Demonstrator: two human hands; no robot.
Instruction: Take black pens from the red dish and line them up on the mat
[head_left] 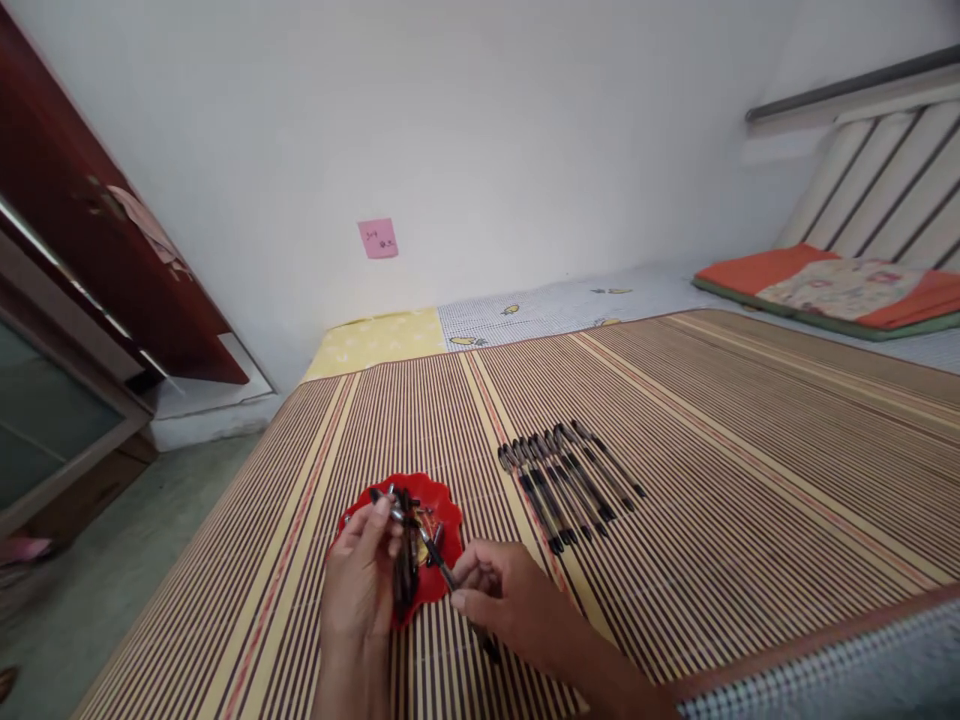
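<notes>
My left hand [360,565] is closed over the red scalloped dish [448,510], pinching a small dark shiny piece that looks like a pen cap [388,502]. Between the thumb and fingers of my right hand [510,600] is a slim black pen [437,558], its front end slanting up toward the left hand. Inside the dish lie dark pens [406,580] and small parts, partly covered by my left fingers. To the right, several capped black pens [562,490] lie side by side in a slanted row on the striped mat [720,480].
The mat covers a bed with patterned sheets [540,305] along the wall. A folded orange and floral cloth [840,285] rests by the white headboard [900,170]. A pink note [378,239] is on the wall. At the left stands a brown door [112,220] above a grey floor [180,520].
</notes>
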